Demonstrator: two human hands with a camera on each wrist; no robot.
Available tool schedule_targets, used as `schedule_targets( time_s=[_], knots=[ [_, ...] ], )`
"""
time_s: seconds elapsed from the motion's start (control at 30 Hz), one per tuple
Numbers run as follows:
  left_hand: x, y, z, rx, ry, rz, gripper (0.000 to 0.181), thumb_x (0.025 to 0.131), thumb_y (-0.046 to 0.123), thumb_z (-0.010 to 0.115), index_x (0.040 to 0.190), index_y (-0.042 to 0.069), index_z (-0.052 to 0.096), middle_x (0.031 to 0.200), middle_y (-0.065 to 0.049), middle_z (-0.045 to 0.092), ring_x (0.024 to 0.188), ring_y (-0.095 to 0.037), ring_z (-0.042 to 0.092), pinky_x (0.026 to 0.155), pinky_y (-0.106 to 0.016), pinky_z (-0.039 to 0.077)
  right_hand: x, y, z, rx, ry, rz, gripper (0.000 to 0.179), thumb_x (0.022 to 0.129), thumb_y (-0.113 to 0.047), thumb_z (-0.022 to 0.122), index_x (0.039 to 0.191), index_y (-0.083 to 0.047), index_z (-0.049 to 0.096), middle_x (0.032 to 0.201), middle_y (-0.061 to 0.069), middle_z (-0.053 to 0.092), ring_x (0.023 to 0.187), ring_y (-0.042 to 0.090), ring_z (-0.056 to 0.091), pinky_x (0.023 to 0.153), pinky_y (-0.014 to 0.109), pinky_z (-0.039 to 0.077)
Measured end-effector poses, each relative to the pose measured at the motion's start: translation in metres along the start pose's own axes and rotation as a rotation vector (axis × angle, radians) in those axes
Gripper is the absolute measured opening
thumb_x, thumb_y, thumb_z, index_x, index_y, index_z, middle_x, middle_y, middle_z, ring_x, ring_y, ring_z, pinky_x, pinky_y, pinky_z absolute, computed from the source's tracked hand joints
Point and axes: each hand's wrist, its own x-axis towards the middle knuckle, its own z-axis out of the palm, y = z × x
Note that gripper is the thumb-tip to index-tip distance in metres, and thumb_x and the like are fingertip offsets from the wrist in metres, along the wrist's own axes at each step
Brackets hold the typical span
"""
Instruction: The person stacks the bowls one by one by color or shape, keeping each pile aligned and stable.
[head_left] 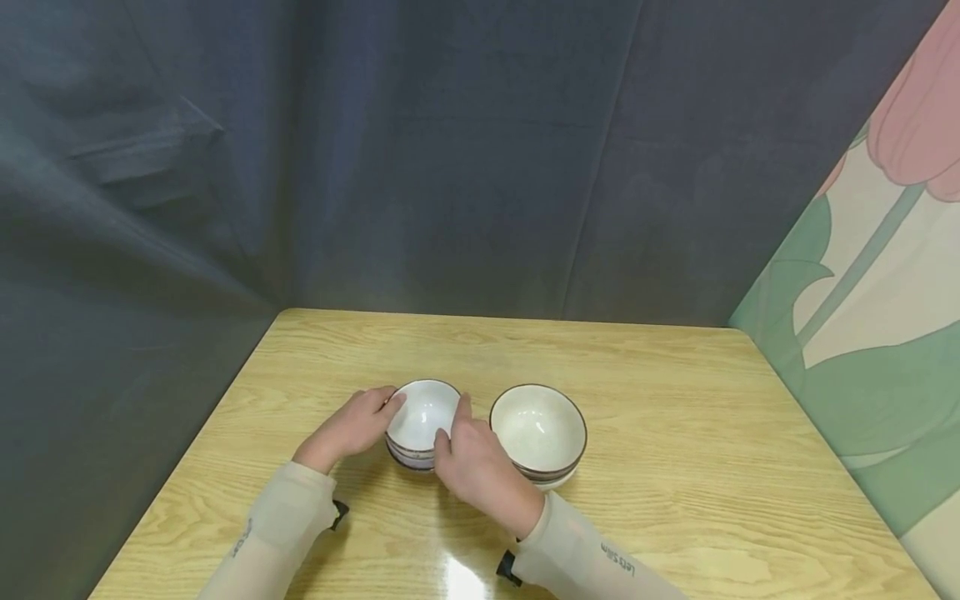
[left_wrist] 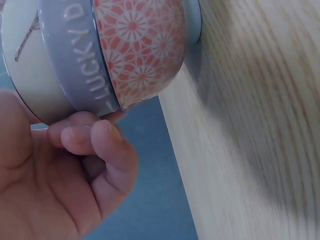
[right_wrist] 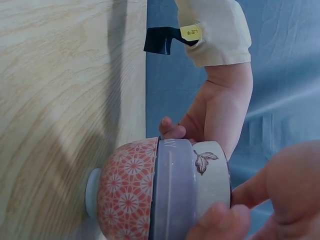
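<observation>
Three small bowls stand stacked on the table. The top one is a white bowl [head_left: 423, 417] with a dark rim and a brown leaf sprig. Under it sits a lavender bowl [left_wrist: 72, 50] with raised lettering; a red-and-white flower-patterned bowl [right_wrist: 125, 190] is at the bottom. My left hand [head_left: 363, 421] grips the stack's left side, thumb over the top rim and curled fingers against the outside. From the right, my right hand [head_left: 480, 467] holds the upper part of the stack between thumb and fingers. Some of its fingertips are hidden in the head view.
Just right of my right hand stands a second stack of larger bowls, topped by a cream bowl [head_left: 536, 425] with a brown rim. The wooden table [head_left: 675, 400] meets a dark curtain [head_left: 465, 167] at the back and left. A flower-printed panel [head_left: 862, 333] borders its right side.
</observation>
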Motion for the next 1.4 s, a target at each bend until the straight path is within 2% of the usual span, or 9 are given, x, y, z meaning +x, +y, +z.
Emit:
schedule_targets(
  time_s=[0.17, 0.37, 0.53, 0.77, 1.1, 1.4],
  knots=[
    [-0.0020, 0.0007, 0.0014, 0.004, -0.002, -0.005, 0.053, 0.110, 0.029, 0.030, 0.143, -0.010, 0.046, 0.144, -0.028, 0.050, 0.137, -0.044, 0.043, 0.114, -0.055, 0.034, -0.0002, 0.0014, 0.0009, -0.014, 0.014, -0.005, 0.073, 0.099, -0.022, 0.053, 0.147, 0.023, 0.020, 0.098, 0.033, 0.067, 0.079, 0.025, 0.067, 0.073, 0.043, 0.057],
    [-0.0038, 0.0019, 0.0011, 0.012, -0.003, -0.011, 0.053, 0.110, 0.026, 0.030, 0.143, -0.011, 0.044, 0.145, -0.029, 0.048, 0.139, -0.046, 0.040, 0.115, -0.057, 0.031, 0.0001, 0.0024, 0.0017, -0.011, 0.028, -0.022, 0.072, 0.100, -0.023, 0.053, 0.146, 0.022, 0.022, 0.108, 0.036, 0.065, 0.096, 0.031, 0.069, 0.082, 0.046, 0.057],
    [-0.0030, 0.0012, 0.0028, -0.001, -0.005, -0.006, 0.054, 0.110, 0.029, 0.030, 0.143, -0.010, 0.046, 0.144, -0.028, 0.050, 0.137, -0.044, 0.043, 0.113, -0.055, 0.034, -0.0006, 0.0025, 0.0025, -0.026, 0.055, -0.040, 0.071, 0.100, -0.023, 0.052, 0.146, 0.022, 0.022, 0.108, 0.035, 0.066, 0.101, 0.037, 0.068, 0.086, 0.048, 0.057],
    [-0.0026, -0.0011, 0.0042, 0.002, 0.005, 0.005, 0.053, 0.109, 0.027, 0.028, 0.144, -0.012, 0.043, 0.145, -0.029, 0.047, 0.138, -0.045, 0.041, 0.114, -0.056, 0.033, 0.0003, 0.0013, 0.0030, -0.084, 0.085, -0.052, 0.063, 0.099, -0.015, 0.051, 0.142, 0.024, 0.029, 0.105, 0.035, 0.065, 0.097, 0.040, 0.068, 0.081, 0.049, 0.057],
    [-0.0020, -0.0007, 0.0032, 0.027, 0.019, 0.032, 0.050, 0.110, 0.023, 0.028, 0.141, -0.012, 0.047, 0.141, -0.028, 0.053, 0.135, -0.043, 0.046, 0.112, -0.055, 0.036, 0.0032, 0.0008, 0.0029, -0.077, 0.093, -0.055, 0.062, 0.096, -0.013, 0.050, 0.141, 0.025, 0.031, 0.102, 0.034, 0.066, 0.094, 0.037, 0.068, 0.078, 0.048, 0.058],
    [-0.0030, -0.0011, 0.0045, 0.028, 0.033, 0.037, 0.048, 0.110, 0.022, 0.029, 0.138, -0.010, 0.050, 0.137, -0.026, 0.056, 0.132, -0.042, 0.049, 0.110, -0.055, 0.038, 0.0041, 0.0015, 0.0042, -0.078, 0.089, -0.049, 0.062, 0.097, -0.013, 0.050, 0.142, 0.024, 0.030, 0.104, 0.034, 0.065, 0.098, 0.039, 0.067, 0.082, 0.049, 0.057]
  ],
)
